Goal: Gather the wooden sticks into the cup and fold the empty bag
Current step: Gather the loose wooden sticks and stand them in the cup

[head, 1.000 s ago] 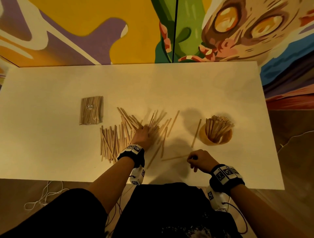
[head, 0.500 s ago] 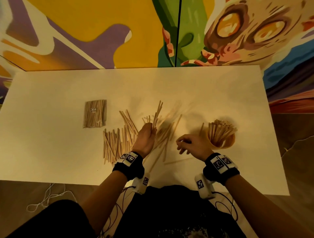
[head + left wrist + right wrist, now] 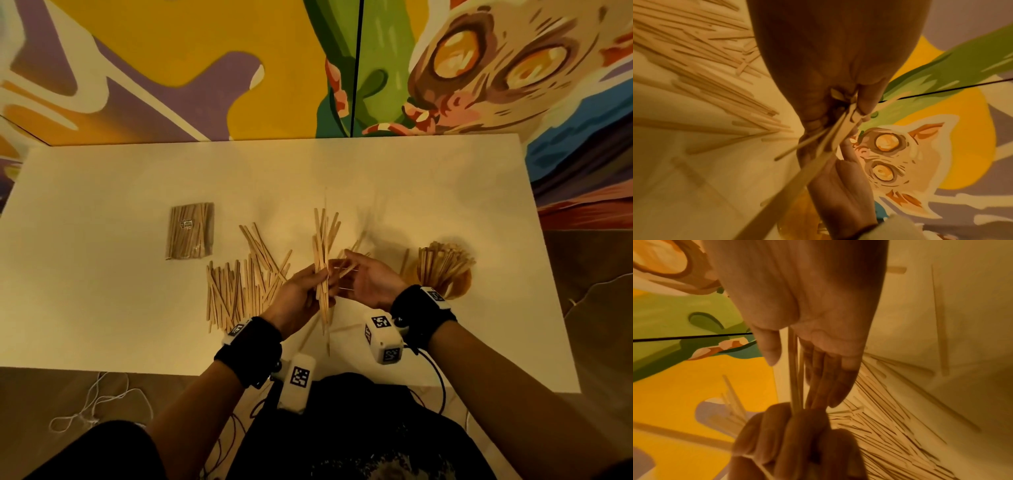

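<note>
My left hand [image 3: 317, 279] grips a loose bundle of wooden sticks [image 3: 323, 240] above the middle of the white table [image 3: 102, 308], with the stick ends fanning toward the wall. My right hand [image 3: 359, 275] is beside it, palm turned to the bundle and fingers straight against the sticks. In the right wrist view the sticks [image 3: 794, 369] run between its thumb and fingers down to the left fist [image 3: 797, 434]. The amber cup [image 3: 459, 291], right of the hands, holds several upright sticks. A loose pile [image 3: 239, 284] lies left of the hands. The clear bag [image 3: 190, 231], sticks inside, lies flat further left.
Stray sticks lie near the table's front edge [image 3: 346, 328], and one lies next to the cup [image 3: 405, 262]. A painted wall stands right behind the table. White cord [image 3: 96, 401] lies on the floor at the lower left.
My left hand has lifted a bundle of sticks off the table. My right hand has come in from the front edge and turned its palm against the bundle.
</note>
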Available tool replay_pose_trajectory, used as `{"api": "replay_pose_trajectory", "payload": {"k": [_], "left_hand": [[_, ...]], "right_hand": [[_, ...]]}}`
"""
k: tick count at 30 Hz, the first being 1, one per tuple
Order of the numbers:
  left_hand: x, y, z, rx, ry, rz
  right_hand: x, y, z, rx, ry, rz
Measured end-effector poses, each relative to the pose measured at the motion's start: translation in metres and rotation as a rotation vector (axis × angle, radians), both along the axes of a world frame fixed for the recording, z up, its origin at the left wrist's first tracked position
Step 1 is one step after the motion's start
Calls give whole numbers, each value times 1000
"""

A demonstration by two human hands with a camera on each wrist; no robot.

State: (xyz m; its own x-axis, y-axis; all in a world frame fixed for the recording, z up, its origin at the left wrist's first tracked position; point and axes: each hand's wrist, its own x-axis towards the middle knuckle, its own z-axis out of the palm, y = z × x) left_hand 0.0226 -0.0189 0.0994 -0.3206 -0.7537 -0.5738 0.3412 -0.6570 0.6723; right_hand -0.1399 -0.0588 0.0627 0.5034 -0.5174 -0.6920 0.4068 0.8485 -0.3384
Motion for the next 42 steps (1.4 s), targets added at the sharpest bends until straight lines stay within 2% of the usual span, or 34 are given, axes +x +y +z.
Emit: {"api": "replay_pose_trajectory", "payload": {"k": [3, 5, 7, 9, 11, 13, 16, 21, 23, 27, 33, 36, 42], "left_hand": [[0, 4, -4, 25, 31, -30], [3, 6, -8, 44, -27, -17], [6, 7, -14, 50, -199, -16], [9, 8, -19, -3, -464, -72], [11, 8, -25, -131, -720, -187], [9, 8, -26, -281, -882, -313], [2, 8, -28, -414, -1012, -445], [-16, 7, -24, -512, -1130, -540], [-20, 6, -23, -502, -1138, -535], [-21, 10, -28, -470, -1041, -474], [-22, 7, -25, -262, -922, -341], [-19, 8, -26, -320, -908, -392], [-19, 3, -23, -269, -794, -418]], "right_hand": [[1, -3, 1, -39, 86, -80], [-4, -6, 1, -48, 148, -120], [-10, -7, 0, -87, 221, -102], [-13, -5, 1, -129, 289, -43], [-10, 1, 2, -156, 363, 33], [-4, 8, 2, -169, 434, 99], [6, 16, -2, -135, 434, 79], [13, 25, -6, 18, 286, -134], [11, 25, -6, 45, 231, -170], [10, 24, -5, 55, 153, -156], [15, 24, 0, -6, 118, -132], [16, 23, 1, -17, 99, -125], [18, 18, -2, -46, 77, -124]]}}
